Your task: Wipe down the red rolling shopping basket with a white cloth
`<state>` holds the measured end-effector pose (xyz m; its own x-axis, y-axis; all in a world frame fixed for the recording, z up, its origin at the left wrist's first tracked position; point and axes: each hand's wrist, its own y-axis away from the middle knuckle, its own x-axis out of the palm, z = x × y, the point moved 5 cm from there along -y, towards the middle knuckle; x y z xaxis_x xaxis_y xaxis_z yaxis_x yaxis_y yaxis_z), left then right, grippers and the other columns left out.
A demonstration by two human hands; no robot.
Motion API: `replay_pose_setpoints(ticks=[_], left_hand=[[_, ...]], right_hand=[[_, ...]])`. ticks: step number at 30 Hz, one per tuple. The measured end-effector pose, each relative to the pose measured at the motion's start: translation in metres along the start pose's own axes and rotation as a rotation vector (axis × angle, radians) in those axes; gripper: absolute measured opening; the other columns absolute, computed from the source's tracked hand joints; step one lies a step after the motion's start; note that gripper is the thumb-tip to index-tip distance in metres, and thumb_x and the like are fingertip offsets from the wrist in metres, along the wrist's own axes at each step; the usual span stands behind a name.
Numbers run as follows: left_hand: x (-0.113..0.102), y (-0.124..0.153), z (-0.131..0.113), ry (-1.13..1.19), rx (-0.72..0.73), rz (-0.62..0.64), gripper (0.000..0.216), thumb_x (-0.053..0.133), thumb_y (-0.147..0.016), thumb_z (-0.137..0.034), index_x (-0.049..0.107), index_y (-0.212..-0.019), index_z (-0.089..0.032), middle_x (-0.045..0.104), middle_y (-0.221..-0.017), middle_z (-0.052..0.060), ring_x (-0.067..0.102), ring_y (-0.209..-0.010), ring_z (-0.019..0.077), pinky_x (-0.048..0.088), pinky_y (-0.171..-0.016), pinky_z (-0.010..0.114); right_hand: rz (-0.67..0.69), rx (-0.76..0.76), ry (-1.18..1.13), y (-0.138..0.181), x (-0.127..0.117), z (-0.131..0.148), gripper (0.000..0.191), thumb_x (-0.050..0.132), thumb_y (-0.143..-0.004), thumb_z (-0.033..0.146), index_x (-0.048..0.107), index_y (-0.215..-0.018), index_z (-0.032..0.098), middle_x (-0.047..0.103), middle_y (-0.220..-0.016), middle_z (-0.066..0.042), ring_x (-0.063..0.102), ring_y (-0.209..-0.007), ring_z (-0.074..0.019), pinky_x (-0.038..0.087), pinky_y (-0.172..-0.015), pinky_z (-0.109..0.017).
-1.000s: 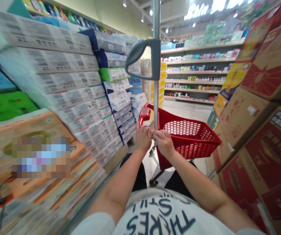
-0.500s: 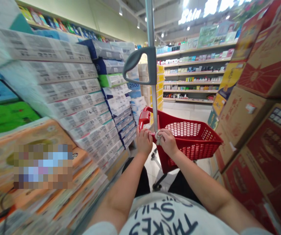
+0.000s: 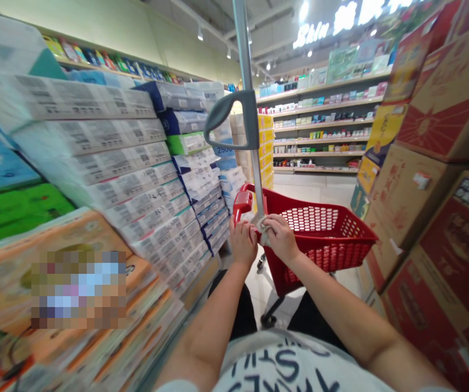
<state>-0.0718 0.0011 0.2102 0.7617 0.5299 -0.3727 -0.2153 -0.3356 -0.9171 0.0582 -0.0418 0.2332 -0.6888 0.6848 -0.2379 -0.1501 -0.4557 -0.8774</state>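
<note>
A red plastic shopping cart (image 3: 306,277) stands right in front of my body. My left hand (image 3: 243,242) is closed around the left part of its red handle. Close beside it, my right hand (image 3: 281,239) grips a crumpled off-white cloth (image 3: 263,233) at the foot of the metal pole (image 3: 258,182). The cloth lies against the handle and the pole base; my fingers cover part of it. Partway up the pole sits a grey loop handle (image 3: 251,125), above both hands and touched by neither.
Wrapped paper packs (image 3: 153,188) are stacked high on the left, with orange packs (image 3: 108,228) nearer me. Cardboard cartons (image 3: 414,190) line the right side, close to the cart. Stocked shelves (image 3: 320,122) stand beyond the pale tiled floor (image 3: 312,188).
The view has shifted slightly, so the stacks at left sit lower and further right. Both hands keep their places on the cart, the right still gripping the cloth.
</note>
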Motion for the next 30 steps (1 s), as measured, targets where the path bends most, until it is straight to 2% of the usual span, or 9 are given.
replay_pose_setpoints(ticks=[4,8,11,17,23,27,30], left_hand=[[0.0,0.001,0.0,0.001,0.019,-0.025,0.013,0.039,-0.093,-0.018,0.052,-0.09,-0.019,0.057,-0.096,0.007,0.056,-0.104,0.0218,0.027,-0.112,0.061],[0.0,0.001,0.001,0.011,0.043,-0.025,0.013,0.039,-0.092,-0.017,0.052,-0.09,-0.019,0.058,-0.095,0.006,0.055,-0.105,0.0223,0.028,-0.111,0.061],[0.001,0.001,0.002,0.016,0.06,-0.018,0.013,0.04,-0.092,-0.016,0.052,-0.088,-0.02,0.058,-0.092,0.005,0.056,-0.103,0.0222,0.028,-0.111,0.062],[0.002,0.005,0.005,0.001,0.074,-0.044,0.01,0.04,-0.091,-0.017,0.051,-0.092,-0.019,0.056,-0.095,0.006,0.056,-0.106,0.023,0.028,-0.109,0.063],[-0.001,0.006,0.003,0.016,0.037,0.012,0.011,0.041,-0.092,-0.016,0.051,-0.093,-0.019,0.055,-0.098,0.006,0.053,-0.111,0.0236,0.028,-0.111,0.062],[-0.005,0.003,-0.001,0.018,0.038,-0.037,0.011,0.04,-0.092,-0.015,0.05,-0.092,-0.019,0.055,-0.096,0.006,0.053,-0.11,0.0239,0.029,-0.11,0.063],[-0.005,0.003,-0.003,0.012,0.039,-0.02,0.013,0.039,-0.092,-0.014,0.05,-0.093,-0.019,0.055,-0.098,0.006,0.052,-0.112,0.0239,0.028,-0.112,0.062]], right_hand=[[-0.072,-0.04,-0.051,-0.015,-0.004,0.009,0.029,0.046,-0.089,0.013,0.068,-0.104,0.022,0.062,-0.115,-0.009,0.057,-0.111,-0.0187,0.048,-0.1,-0.037],[-0.073,-0.043,-0.076,-0.009,-0.001,0.009,0.029,0.047,-0.09,0.015,0.067,-0.11,0.022,0.06,-0.122,-0.009,0.057,-0.115,-0.0182,0.048,-0.102,-0.036],[-0.051,-0.038,-0.079,-0.003,0.002,0.005,0.029,0.047,-0.091,0.015,0.066,-0.111,0.023,0.061,-0.122,-0.009,0.058,-0.115,-0.0177,0.05,-0.101,-0.035],[-0.091,-0.067,-0.124,-0.031,-0.002,0.014,0.031,0.047,-0.09,0.013,0.065,-0.113,0.023,0.06,-0.126,-0.008,0.056,-0.118,-0.0178,0.046,-0.105,-0.037],[-0.098,-0.019,-0.131,-0.02,0.002,0.009,0.03,0.05,-0.088,0.014,0.065,-0.113,0.022,0.06,-0.124,-0.009,0.058,-0.115,-0.0181,0.049,-0.101,-0.036],[-0.11,-0.051,-0.134,-0.038,-0.004,0.017,0.029,0.049,-0.088,0.013,0.066,-0.11,0.022,0.061,-0.123,-0.009,0.057,-0.117,-0.0182,0.047,-0.104,-0.037],[-0.14,-0.067,-0.139,-0.045,-0.005,0.022,0.03,0.049,-0.087,0.013,0.065,-0.111,0.021,0.06,-0.124,-0.009,0.057,-0.117,-0.0179,0.047,-0.104,-0.036]])
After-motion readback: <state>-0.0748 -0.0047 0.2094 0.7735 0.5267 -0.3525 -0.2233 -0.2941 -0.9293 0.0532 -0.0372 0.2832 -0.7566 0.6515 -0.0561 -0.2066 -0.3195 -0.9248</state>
